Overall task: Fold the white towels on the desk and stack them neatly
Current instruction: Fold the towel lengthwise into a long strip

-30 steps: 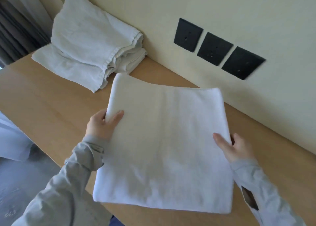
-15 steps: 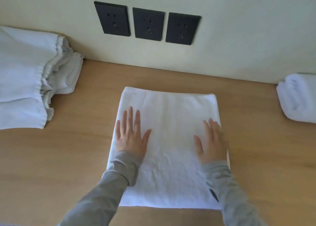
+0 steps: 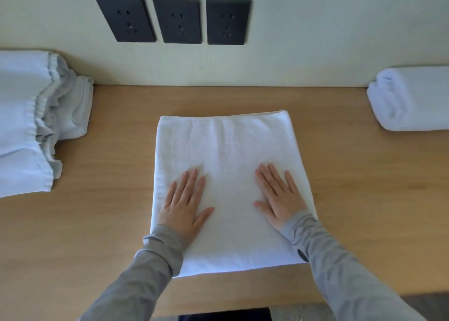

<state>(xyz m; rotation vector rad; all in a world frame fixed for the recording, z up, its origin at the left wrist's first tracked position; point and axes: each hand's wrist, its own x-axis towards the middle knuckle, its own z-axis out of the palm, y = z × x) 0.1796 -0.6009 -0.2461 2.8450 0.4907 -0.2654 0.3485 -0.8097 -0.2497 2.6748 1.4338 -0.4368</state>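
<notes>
A folded white towel (image 3: 228, 150) lies flat in the middle of the wooden desk (image 3: 364, 187). My left hand (image 3: 185, 203) rests palm down on its near left part, fingers straight. My right hand (image 3: 279, 197) lies flat on the near right part, fingers straight too. A pile of white towels (image 3: 26, 124) sits at the left against the wall. Another folded white towel (image 3: 410, 99) lies at the far right by the wall.
Three black wall sockets (image 3: 177, 21) sit on the cream wall behind the desk. The desk's front edge (image 3: 243, 307) runs just under my grey sleeves, with dark floor below it. Bare wood shows on both sides of the middle towel.
A second ago I held the towel by its sides above the desk. It now lies flat, and both palms have slid slightly toward me on it.
</notes>
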